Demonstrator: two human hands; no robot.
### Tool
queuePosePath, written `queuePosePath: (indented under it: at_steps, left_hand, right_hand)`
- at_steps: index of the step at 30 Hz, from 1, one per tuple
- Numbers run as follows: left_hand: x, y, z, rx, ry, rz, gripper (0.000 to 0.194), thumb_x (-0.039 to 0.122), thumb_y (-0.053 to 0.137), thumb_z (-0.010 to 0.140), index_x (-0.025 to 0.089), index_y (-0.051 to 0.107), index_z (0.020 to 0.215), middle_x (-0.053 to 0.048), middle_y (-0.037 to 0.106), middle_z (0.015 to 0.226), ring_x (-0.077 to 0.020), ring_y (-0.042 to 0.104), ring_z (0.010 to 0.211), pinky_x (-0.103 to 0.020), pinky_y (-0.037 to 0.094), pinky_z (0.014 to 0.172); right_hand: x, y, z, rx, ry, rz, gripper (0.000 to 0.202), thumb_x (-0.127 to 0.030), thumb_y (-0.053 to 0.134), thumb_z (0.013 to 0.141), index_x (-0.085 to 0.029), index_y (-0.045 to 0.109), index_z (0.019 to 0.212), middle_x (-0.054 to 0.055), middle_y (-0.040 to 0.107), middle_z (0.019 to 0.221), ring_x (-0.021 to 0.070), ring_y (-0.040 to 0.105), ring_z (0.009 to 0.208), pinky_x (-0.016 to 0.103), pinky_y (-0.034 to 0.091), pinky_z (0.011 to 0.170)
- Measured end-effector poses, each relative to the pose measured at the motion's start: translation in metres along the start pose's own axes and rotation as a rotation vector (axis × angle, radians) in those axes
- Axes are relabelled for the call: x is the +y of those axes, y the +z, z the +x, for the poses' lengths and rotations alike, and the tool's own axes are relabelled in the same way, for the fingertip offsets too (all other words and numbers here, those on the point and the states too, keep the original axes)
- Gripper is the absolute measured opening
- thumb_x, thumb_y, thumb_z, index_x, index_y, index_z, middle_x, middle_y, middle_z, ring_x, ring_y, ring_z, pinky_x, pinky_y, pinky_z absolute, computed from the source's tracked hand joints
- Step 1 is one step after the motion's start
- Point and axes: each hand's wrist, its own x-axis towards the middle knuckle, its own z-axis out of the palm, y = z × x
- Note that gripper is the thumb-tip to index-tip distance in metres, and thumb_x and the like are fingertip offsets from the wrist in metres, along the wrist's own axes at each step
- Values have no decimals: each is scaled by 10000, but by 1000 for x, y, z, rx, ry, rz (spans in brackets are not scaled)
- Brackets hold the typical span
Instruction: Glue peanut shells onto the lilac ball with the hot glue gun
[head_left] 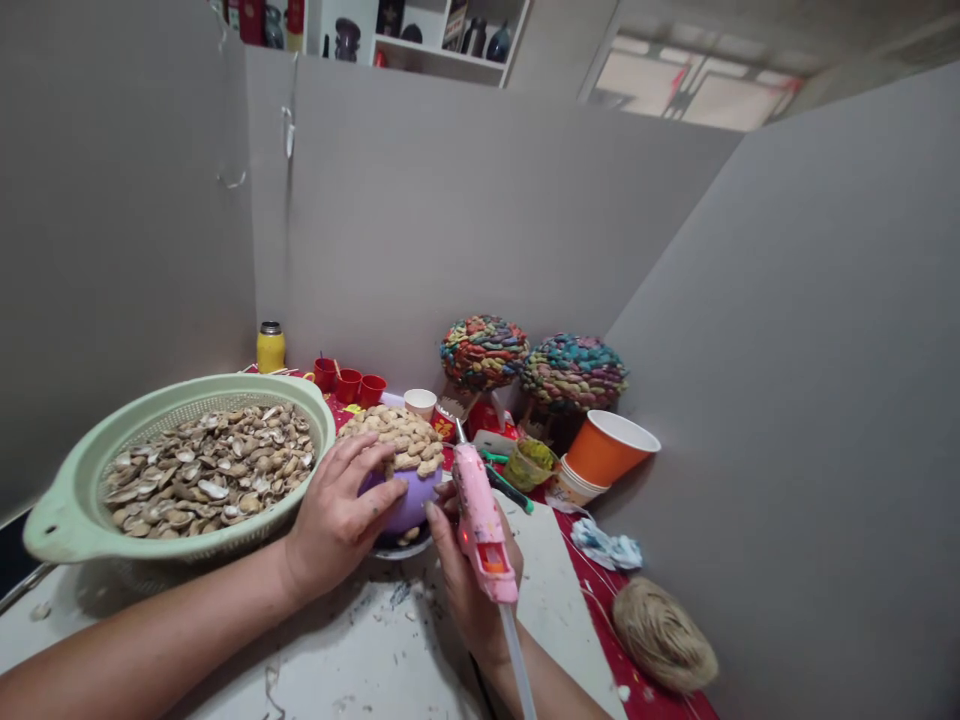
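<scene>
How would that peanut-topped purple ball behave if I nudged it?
The purple ball would probably rock or turn, being rounded, though the dish beneath might keep it from rolling away. Its smooth bare side could be slippery. The peanuts sit on the outside, so a knock might loosen some.

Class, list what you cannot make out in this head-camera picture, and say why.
All in the head view:
- Glue gun: its trigger is hidden behind its own body and the right hand.
- Glue stick: its lower end is cut off by the bottom edge.
- Purple ball: its left side is hidden by the left hand.
- Shelf: print on its items is too small to read.
</scene>
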Motion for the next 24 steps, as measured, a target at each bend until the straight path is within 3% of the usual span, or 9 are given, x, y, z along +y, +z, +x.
queuePosePath:
  at_steps: [3, 6, 8, 11, 17, 21, 24]
  left_hand:
    - [8, -5, 2, 37, 2, -32, 241, 109, 576, 861, 210, 649, 1067, -119, 664, 1150, -263, 553, 1150, -487, 490, 960]
    - [19, -9, 0, 36, 91, -95, 216, 120, 572, 865, 196, 631, 1058, -87, 711, 944, -195, 633, 845, -348, 549, 744]
    - [23, -10, -2, -5, 171, -102, 185, 110, 559, 870, 160, 621, 1037, -65, 703, 793, -157, 605, 659, -280, 498, 587]
    - [23, -9, -7, -84, 225, -52, 118, 111, 529, 875, 118, 624, 943, -31, 637, 624, -142, 538, 524, -272, 408, 492]
    - [24, -6, -8, -410, 127, 134, 239, 173, 464, 877, 177, 582, 669, -33, 591, 589, -187, 551, 521, -318, 427, 502]
    - [33, -10, -4, -577, 21, 187, 194, 139, 475, 859, 168, 630, 746, -57, 661, 677, -240, 630, 617, -371, 506, 565]
    - [34, -13, -3, -609, -33, 158, 241, 125, 465, 857, 135, 662, 996, -101, 729, 872, -261, 681, 708, -406, 556, 626]
  right_hand:
    - [-9, -4, 8, -15, 73, 91, 192, -345, 609, 892, -194, 598, 1009, 63, 670, 904, 215, 654, 791, 355, 560, 729]
    - [-19, -13, 22, 26, 143, 151, 209, -379, 593, 896, -194, 576, 993, 59, 664, 932, 207, 646, 829, 359, 539, 797]
    - [-25, -21, 31, 55, 174, 167, 203, -399, 587, 899, -205, 573, 957, 40, 653, 926, 199, 634, 841, 354, 520, 820]
    - [-29, -31, 41, 65, 215, 168, 230, -439, 588, 896, -213, 598, 934, 25, 650, 927, 196, 621, 844, 347, 499, 822]
    - [-16, -35, 39, 42, 389, 126, 338, -509, 670, 821, -194, 658, 943, 17, 681, 835, 194, 606, 718, 313, 480, 680]
    - [5, -36, 23, 76, 513, 111, 397, -540, 707, 762, -186, 675, 938, 24, 689, 795, 197, 616, 671, 286, 456, 582]
    - [18, -33, 8, 103, 601, 136, 377, -529, 707, 752, -188, 668, 908, 17, 683, 731, 186, 620, 614, 266, 452, 528]
